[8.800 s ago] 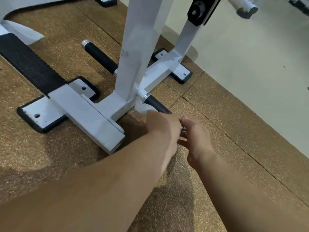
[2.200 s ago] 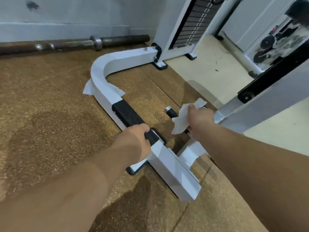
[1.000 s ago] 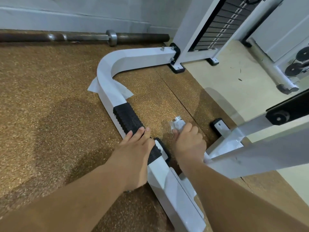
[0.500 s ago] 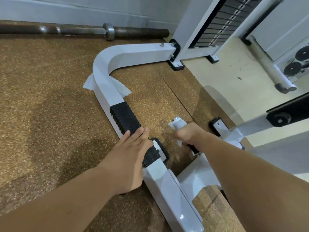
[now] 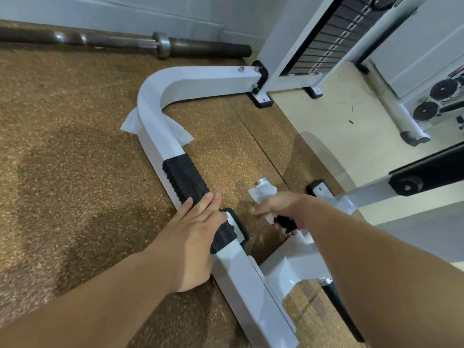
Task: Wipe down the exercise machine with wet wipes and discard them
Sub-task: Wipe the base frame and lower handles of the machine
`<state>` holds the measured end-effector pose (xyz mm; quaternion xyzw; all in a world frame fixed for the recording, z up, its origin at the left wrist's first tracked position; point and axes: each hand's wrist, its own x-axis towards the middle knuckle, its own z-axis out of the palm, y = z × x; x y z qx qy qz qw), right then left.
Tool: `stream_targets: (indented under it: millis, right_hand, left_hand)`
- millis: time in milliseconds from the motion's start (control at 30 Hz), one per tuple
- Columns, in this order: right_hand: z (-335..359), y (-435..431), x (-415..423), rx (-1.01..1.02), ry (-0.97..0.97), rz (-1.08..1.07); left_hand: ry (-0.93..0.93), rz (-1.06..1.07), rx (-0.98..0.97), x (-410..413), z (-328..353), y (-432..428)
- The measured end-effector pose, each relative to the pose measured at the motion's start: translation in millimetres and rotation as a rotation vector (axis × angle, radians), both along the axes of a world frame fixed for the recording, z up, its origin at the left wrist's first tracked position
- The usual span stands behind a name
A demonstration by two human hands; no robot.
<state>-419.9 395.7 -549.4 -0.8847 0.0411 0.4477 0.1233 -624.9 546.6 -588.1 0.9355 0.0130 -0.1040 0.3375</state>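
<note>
Right hand [image 5: 282, 207] curls its fingers round the wet wipe [image 5: 264, 193] on the black peg [image 5: 285, 223], chrome tip pointing away. Left hand [image 5: 193, 237] lies flat on the ribbed pad [image 5: 184, 179], fingers together.

Your left hand [image 5: 193, 237] now lies flat on the black pad [image 5: 185, 179]. Your right hand [image 5: 281, 205] has wrapped the wipe [image 5: 263, 192] round the far short bar [image 5: 261, 182].

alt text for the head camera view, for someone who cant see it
A person's right hand grips a white wet wipe around a short black peg on a white exercise machine's floor frame, while the left hand rests flat on the frame's black ribbed pad. A second wipe drapes over the frame, and a barbell lies by the wall.
</note>
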Motion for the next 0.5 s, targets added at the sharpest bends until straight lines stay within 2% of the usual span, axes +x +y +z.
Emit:
stream_targets:
  millis: [33,100,167,267,333,400,433,500]
  right_hand:
    - [1,-1,4,0.018,0.057,-0.006]
    - [-7,-1,3,0.003,-0.072,-0.003]
    - [-21,-2,-10,-0.075,-0.410,0.051]
    - [-44,-8,-52,-0.345,-0.911,0.320]
    - [-49,-9,-68,-0.428,-1.042,0.413]
    - [-48,-8,-62,-0.415,-1.010,0.398]
    - [-41,-5,-53,-0.377,-0.905,0.328]
    - [-20,-4,-29,-0.275,-0.571,0.159]
  left_hand:
    - [0.006,0.007,-0.011,1,0,0]
    - [0.006,0.019,-0.025,2,1,2]
    - [0.020,-0.011,-0.015,1,3,3]
    - [0.010,0.006,-0.001,0,3,0]
    - [-0.004,0.021,-0.007,1,3,-1]
    - [0.011,-0.008,0.010,-2,3,1]
    - [0.021,-0.025,0.023,-2,4,1]
    - [0.017,-0.002,0.019,2,4,0]
